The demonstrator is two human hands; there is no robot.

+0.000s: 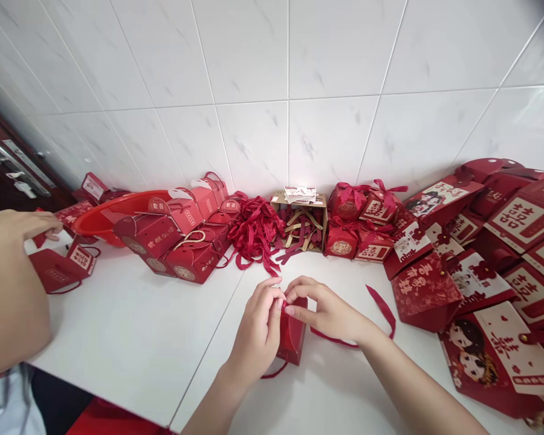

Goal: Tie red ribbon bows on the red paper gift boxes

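A small red gift box (293, 335) stands on the white table in front of me. Above its top, my left hand (259, 320) and my right hand (324, 309) meet with fingertips pinched around a red ribbon (385, 309). One long tail of this ribbon runs out to the right under my right wrist and curls up on the table. A short end shows above my left fingers. The exact spot where the ribbon crosses is mostly covered by my fingers. A thin red cord (275, 371) loops from the box's near side.
Behind are stacked red boxes (193, 260), a ribbon heap (256, 229), a carton of strips (325, 232) and bow-tied boxes (360, 229). Many printed boxes (428, 290) crowd the right. At left, another person's hand (25, 226) touches a box beside a red basin (104, 223).
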